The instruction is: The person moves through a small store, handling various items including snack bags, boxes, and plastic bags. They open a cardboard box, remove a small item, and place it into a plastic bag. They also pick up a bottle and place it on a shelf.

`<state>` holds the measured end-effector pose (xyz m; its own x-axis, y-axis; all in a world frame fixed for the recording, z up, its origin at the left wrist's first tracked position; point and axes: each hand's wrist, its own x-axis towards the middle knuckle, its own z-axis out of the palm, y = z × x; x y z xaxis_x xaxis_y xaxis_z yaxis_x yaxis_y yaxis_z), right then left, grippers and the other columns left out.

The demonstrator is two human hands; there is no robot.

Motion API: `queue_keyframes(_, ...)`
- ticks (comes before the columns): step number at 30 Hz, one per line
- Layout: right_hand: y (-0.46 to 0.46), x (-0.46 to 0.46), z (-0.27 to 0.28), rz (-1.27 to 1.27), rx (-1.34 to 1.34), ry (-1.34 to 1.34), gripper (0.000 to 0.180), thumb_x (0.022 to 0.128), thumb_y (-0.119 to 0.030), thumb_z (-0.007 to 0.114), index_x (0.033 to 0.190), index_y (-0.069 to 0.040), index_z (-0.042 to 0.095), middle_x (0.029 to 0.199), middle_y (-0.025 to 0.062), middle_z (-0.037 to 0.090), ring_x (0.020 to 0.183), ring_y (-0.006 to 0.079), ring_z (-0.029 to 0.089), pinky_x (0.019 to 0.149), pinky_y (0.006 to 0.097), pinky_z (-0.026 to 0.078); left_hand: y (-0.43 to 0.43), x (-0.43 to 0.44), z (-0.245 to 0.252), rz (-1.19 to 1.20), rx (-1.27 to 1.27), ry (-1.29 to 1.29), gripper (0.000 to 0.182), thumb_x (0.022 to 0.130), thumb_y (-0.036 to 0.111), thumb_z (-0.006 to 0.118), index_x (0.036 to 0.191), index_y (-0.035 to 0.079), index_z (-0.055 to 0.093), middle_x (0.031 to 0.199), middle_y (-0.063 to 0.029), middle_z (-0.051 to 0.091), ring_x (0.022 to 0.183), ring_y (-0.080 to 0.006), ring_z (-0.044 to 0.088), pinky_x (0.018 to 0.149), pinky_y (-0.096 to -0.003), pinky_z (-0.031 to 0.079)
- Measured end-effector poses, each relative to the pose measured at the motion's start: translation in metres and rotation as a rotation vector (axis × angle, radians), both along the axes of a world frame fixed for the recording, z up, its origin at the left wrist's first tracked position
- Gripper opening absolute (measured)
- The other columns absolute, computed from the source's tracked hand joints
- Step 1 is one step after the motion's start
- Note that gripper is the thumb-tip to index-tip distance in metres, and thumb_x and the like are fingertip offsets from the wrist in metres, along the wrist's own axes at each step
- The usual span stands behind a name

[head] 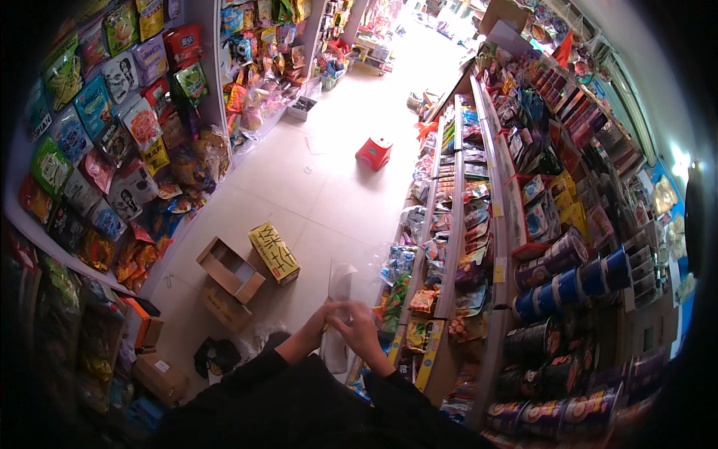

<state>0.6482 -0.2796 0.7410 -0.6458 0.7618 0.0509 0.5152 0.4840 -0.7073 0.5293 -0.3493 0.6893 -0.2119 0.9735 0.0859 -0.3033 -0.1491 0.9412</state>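
Observation:
My left hand (314,331) and my right hand (362,331) meet in front of my body, above the tiled floor. Their fingers are bent around a long, clear plastic piece (339,353), which shows both above and below the hands; whether it is a bag or a rigid strip I cannot tell. Blur hides the exact grip of each hand. To the left of the hands, a yellow cardboard box (274,252) with printed characters lies beside an open brown cardboard box (230,270). Crumpled clear plastic (266,334) is near my left forearm.
Shelves of packaged snacks (432,280) run close along the right, with stacked tubs (572,286) higher up. Pegboard racks of snack bags (95,106) line the left. A red plastic stool (374,153) stands farther up the aisle. A black bundle (217,357) and a cardboard box (161,377) lie lower left.

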Motion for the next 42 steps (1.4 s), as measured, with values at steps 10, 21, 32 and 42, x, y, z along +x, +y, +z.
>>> queue_keyframes(10, 0.138, -0.001, -0.022, -0.041, -0.424, 0.194, 0.079, 0.081, -0.033, 0.075, 0.137, 0.008, 0.037, 0.136, 0.0279, 0.044, 0.127, 0.0373, 0.046, 0.104, 0.0391, 0.039, 0.155, -0.023, -0.015, -0.324, -0.376, -0.740, 0.046, 0.102, 0.039, 0.037, 0.135, 0.007, 0.043, 0.122, -0.0096, 0.057, 0.109, -0.0203, 0.058, 0.094, -0.0336, 0.047)
queue_keyframes(21, 0.435, -0.128, 0.016, -0.239, -0.102, -0.021, 0.025, 0.077, -0.005, 0.055, 0.099, 0.001, 0.065, 0.084, 0.0200, 0.065, 0.074, 0.0363, 0.064, 0.069, 0.0415, 0.052, 0.435, -0.192, 0.025, 0.029, -0.203, 0.094, 0.033, 0.092, 0.015, 0.061, 0.121, 0.000, 0.054, 0.106, -0.0083, 0.064, 0.093, -0.0153, 0.061, 0.081, -0.0305, 0.050)
queue_keyframes(32, 0.599, -0.256, 0.036, -0.330, -1.016, 0.688, 0.033, 0.079, -0.002, 0.064, 0.111, 0.005, 0.061, 0.096, 0.0126, 0.068, 0.081, 0.0220, 0.067, 0.072, 0.0317, 0.055, 0.574, -0.336, 0.028, -0.034, -0.294, 0.103, 0.050, 0.099, 0.041, 0.050, 0.128, 0.001, 0.054, 0.099, -0.0098, 0.061, 0.085, -0.0146, 0.058, 0.072, -0.0287, 0.049)
queue_keyframes(42, 0.782, -0.385, -0.023, -0.156, -0.625, 0.608, 0.023, 0.084, 0.000, 0.060, 0.106, 0.005, 0.064, 0.097, 0.0066, 0.067, 0.087, 0.0135, 0.061, 0.079, 0.0270, 0.048, 0.750, -0.444, -0.001, 0.217, -0.432, 0.177, 0.038, 0.095, 0.025, 0.060, 0.118, -0.004, 0.061, 0.099, -0.0084, 0.067, 0.087, -0.0131, 0.062, 0.077, -0.0268, 0.051)
